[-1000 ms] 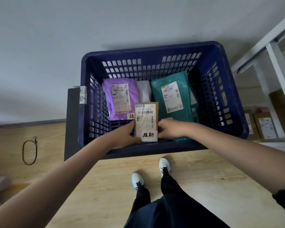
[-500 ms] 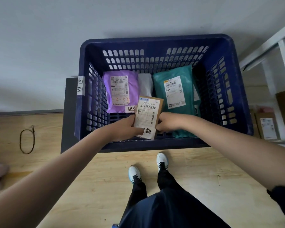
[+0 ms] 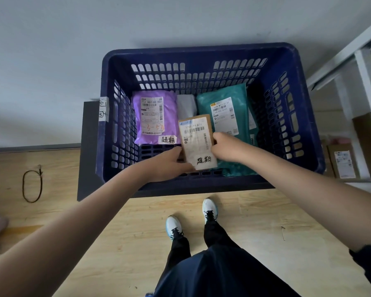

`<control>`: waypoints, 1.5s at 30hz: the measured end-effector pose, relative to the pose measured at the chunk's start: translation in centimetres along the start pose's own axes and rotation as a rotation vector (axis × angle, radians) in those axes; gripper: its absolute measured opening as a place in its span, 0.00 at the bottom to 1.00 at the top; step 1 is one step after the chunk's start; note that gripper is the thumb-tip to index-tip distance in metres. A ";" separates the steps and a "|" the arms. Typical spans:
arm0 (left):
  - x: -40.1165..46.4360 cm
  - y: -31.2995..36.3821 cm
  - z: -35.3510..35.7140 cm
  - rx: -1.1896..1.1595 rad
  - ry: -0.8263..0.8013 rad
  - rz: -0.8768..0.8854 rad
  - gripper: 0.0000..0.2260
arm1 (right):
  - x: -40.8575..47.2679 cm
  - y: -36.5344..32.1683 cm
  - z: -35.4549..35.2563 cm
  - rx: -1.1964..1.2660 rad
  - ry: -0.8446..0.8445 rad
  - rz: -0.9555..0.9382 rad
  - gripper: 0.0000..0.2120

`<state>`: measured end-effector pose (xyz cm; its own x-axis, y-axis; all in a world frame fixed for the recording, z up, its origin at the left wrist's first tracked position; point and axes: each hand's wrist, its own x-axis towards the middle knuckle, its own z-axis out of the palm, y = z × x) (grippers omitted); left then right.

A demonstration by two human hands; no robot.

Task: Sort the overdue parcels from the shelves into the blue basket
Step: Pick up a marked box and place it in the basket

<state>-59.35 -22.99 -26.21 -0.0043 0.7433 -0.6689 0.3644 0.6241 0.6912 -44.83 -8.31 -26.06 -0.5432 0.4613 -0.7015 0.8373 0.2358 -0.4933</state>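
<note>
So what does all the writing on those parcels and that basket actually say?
"超期": white tag on the brown box, which both hands hold.
"超期": white tag on the purple bag.
"712 H07-00 007": purple bag's label; orange handwriting below it reads roughly "-3-57".
Brown box's label: the code is blurred and not surely readable.
Teal bag: label too blurred to read.
Tape beside the basket: handwriting, not legible.

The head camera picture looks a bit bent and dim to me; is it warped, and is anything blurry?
Head view: wide-angle warp bows the blue basket rim and stretches both forearms toward the corners; lighting is soft and dim, without glare; the brown parcel between the left hand and right hand is sharp enough to show its barcode, though the fine print is unreadable; a pinkish shape at the left edge is blurred.
</note>
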 end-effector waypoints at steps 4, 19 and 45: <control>1.0 1.9 1.1 0.218 0.102 0.149 0.30 | -0.7 0.8 -1.3 0.079 0.129 -0.029 0.16; 6.7 3.0 0.4 0.311 0.332 0.157 0.41 | 0.8 1.8 -1.9 0.083 0.323 -0.122 0.19; 11.4 2.9 -1.6 0.175 0.395 0.067 0.51 | 5.7 0.3 -4.9 -0.083 0.295 -0.079 0.38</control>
<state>-59.83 -12.31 -31.39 -0.3186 0.8369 -0.4451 0.5282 0.5467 0.6498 -47.35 -1.38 -27.74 -0.5758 0.6638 -0.4773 0.8018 0.3443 -0.4884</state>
